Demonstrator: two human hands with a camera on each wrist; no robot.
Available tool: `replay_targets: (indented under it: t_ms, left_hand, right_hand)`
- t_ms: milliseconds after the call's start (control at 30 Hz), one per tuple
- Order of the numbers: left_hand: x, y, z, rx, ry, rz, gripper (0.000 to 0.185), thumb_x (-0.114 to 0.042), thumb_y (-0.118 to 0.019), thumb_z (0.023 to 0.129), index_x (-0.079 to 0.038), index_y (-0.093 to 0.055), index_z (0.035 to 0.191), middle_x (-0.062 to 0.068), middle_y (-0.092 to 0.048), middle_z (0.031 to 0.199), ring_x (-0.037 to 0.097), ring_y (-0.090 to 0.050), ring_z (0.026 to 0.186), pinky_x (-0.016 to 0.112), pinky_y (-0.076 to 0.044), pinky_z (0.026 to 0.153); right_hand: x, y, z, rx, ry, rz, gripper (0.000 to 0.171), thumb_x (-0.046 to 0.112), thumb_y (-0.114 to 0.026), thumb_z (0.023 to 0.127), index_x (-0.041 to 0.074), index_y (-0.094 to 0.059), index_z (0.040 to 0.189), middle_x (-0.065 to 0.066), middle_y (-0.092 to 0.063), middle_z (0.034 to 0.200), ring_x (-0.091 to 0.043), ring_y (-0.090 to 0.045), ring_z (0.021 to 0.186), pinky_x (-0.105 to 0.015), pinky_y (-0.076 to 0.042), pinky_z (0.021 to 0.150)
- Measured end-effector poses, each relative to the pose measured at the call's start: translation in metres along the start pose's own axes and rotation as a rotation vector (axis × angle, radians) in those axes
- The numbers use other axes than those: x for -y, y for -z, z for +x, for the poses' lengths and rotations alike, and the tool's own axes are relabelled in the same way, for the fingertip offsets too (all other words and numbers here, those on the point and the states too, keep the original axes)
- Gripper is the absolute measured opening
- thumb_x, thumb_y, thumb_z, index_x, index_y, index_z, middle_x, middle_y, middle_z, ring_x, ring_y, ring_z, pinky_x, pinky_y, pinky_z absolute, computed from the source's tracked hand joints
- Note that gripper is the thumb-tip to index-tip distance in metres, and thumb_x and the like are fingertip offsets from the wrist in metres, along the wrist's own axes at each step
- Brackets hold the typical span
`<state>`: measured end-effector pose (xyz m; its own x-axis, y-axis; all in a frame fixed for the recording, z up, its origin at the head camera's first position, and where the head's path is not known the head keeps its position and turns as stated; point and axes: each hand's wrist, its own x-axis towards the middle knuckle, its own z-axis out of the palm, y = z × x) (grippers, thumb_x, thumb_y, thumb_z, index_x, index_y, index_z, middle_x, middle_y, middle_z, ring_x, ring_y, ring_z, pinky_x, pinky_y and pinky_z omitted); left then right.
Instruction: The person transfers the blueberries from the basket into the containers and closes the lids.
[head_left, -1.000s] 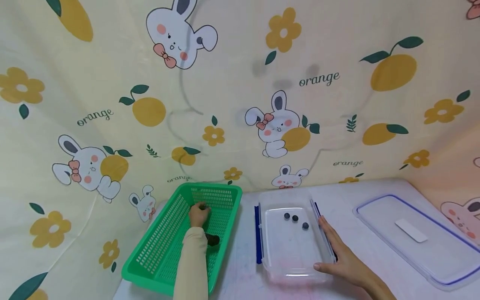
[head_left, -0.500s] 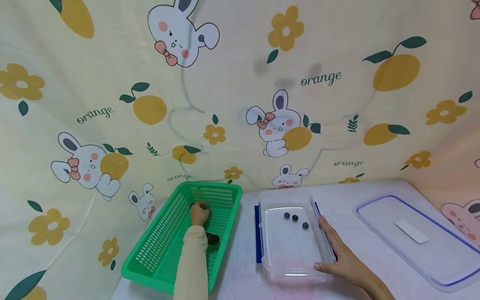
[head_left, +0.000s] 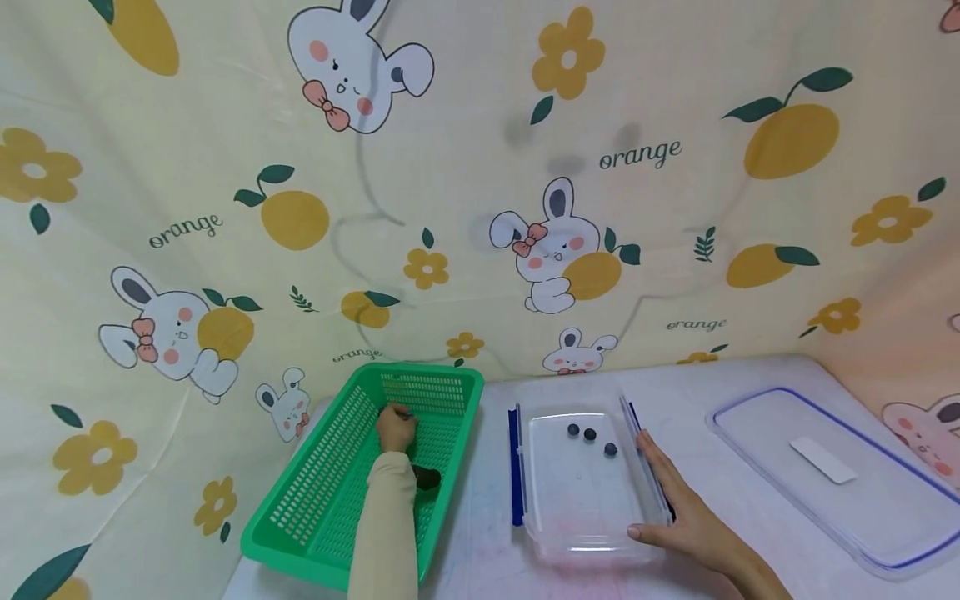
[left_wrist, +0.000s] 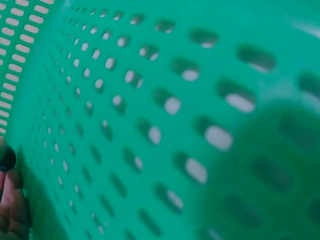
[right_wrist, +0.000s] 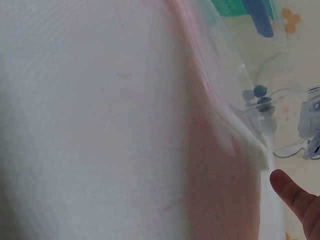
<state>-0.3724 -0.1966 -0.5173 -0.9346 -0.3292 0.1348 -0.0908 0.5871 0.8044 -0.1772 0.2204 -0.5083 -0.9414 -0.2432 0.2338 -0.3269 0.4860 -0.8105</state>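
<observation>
Left hand (head_left: 395, 427) at far end of green basket (head_left: 315, 500), fingers apparently pinching small dark berry (head_left: 406, 413). Right hand (head_left: 684, 515), fingers straight, against clear container (head_left: 581, 533) right wall.

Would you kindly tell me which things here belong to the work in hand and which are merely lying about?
In use: green basket, small dark berry pinched by left hand, clear container steadied by right hand, three berries inside.
Lying about: container lid, patterned cloth.
</observation>
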Motion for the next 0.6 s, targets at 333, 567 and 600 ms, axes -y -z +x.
replay_targets:
  t_ms: [333,567,600]
  left_hand:
    - [0.001,0.008,0.000,0.036,0.022,-0.071,0.021,-0.001,-0.063,0.090,0.010,-0.063,0.108,0.025,-0.062,0.102,0.039,-0.058,0.097,0.049,-0.049,0.082]
    - [-0.006,0.020,0.000,0.056,0.022,-0.122,0.024,-0.005,-0.063,0.092,0.011,-0.063,0.110,0.026,-0.063,0.104,0.040,-0.059,0.097,0.049,-0.050,0.081]
    - [-0.007,0.022,0.000,0.061,0.022,-0.127,0.024,-0.005,-0.063,0.093,0.011,-0.063,0.111,0.025,-0.063,0.104,0.040,-0.059,0.098,0.049,-0.050,0.081]
  right_hand:
    - [-0.003,0.001,-0.002,-0.010,0.007,-0.014,0.110,0.025,-0.078,0.076,0.023,-0.004,0.157,-0.015,0.001,0.161,-0.058,-0.010,0.136,-0.082,-0.018,0.087]
    - [-0.005,0.000,-0.001,-0.024,0.068,0.027,0.109,0.021,-0.079,0.074,0.018,-0.007,0.157,-0.015,-0.001,0.160,-0.052,-0.007,0.137,-0.080,-0.016,0.091]
    - [-0.005,0.000,-0.001,-0.024,0.066,0.031,0.109,0.021,-0.079,0.074,0.018,-0.008,0.157,-0.015,-0.001,0.160,-0.052,-0.007,0.137,-0.080,-0.015,0.091]
